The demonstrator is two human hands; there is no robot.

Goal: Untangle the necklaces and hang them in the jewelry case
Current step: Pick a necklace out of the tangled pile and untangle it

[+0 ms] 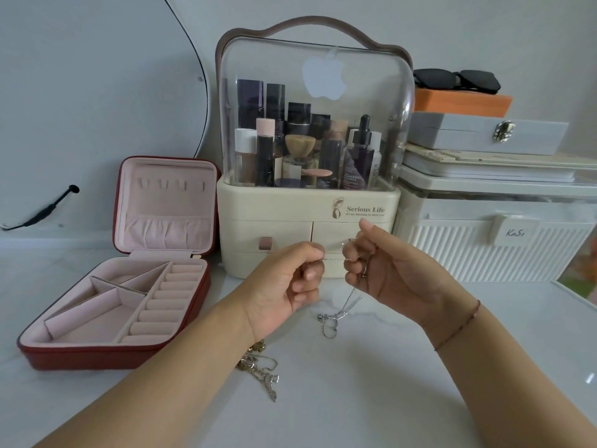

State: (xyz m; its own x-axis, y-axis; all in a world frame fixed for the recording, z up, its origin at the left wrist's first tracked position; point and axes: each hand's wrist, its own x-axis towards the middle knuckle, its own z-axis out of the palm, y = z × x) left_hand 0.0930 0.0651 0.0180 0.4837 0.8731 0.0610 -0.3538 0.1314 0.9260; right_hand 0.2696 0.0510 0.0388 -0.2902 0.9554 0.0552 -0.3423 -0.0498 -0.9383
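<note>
Head view. Item: silver chain (347,302), held by both hands above the table (371,399).

- Left hand (290,279): fingers curled, thumb and forefinger pinching the chain.
- Right hand (384,270): fingers curled round the chain.
- The short span between the hands runs level, left to right. The rest drops from the right hand, slanting down-left, its tail bunched on the table.
- Gold chains (258,367) (a tangled heap) lie beside the left forearm.
- Case (80,358): red, open, left of the hands, lid upright.

thin red string bracelet (458,324), right wrist
</note>
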